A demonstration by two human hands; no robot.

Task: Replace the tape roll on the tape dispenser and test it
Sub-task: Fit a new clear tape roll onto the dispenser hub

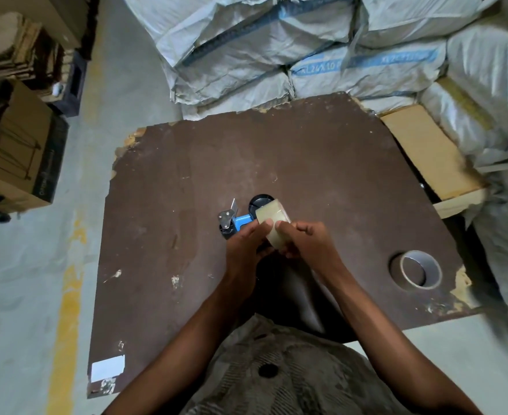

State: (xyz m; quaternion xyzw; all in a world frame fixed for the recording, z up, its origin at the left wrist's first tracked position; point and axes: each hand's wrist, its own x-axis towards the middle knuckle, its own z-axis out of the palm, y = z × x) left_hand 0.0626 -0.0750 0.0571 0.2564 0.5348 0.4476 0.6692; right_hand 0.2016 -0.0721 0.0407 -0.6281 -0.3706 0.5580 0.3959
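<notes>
Both hands hold a clear tape roll above the brown board: left hand and right hand curl round it. The blue tape dispenser lies just behind; an empty core sits well right

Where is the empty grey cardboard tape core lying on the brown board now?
The empty grey cardboard tape core lies in the head view near the right edge of the brown board, apart from both hands, right of the right hand.
</notes>
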